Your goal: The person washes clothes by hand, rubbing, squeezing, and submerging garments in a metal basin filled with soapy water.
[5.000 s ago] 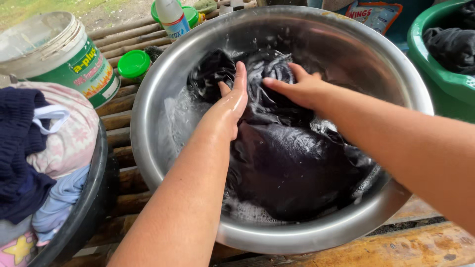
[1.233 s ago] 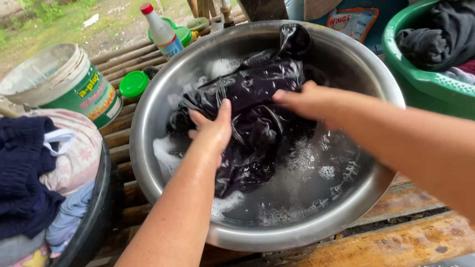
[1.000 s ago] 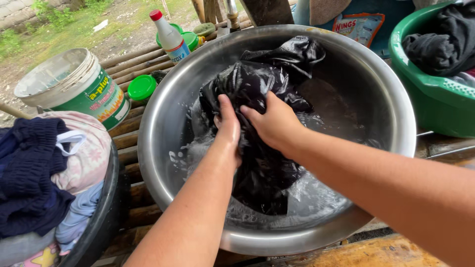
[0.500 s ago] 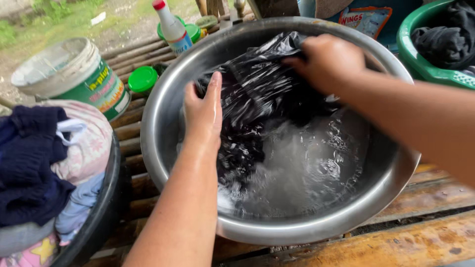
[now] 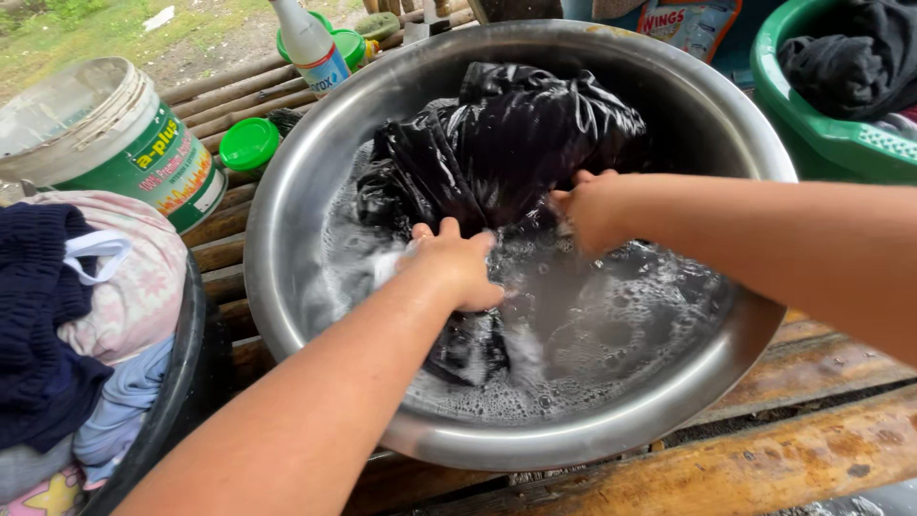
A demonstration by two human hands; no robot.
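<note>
A wet black garment (image 5: 506, 143) lies bunched against the far wall of a large steel basin (image 5: 287, 220) holding soapy grey water. My left hand (image 5: 454, 263) grips the garment's near edge at the waterline, fingers curled into the cloth. Close to its right, my right hand (image 5: 587, 210) is closed on another fold of the same garment. Part of the cloth trails under the suds below my left wrist.
A dark tub (image 5: 186, 382) of dry clothes sits at left, a white-and-green bucket (image 5: 124, 143) behind it. A green lid (image 5: 248, 143) and a white bottle (image 5: 310, 48) stand beyond the basin. A green basket (image 5: 831, 143) with dark clothes is at right. Everything rests on wooden slats (image 5: 764, 459).
Both hands have come together at the garment's near edge. The right hand has drawn back from the far rim, and the cloth is now heaped higher against the far wall.
</note>
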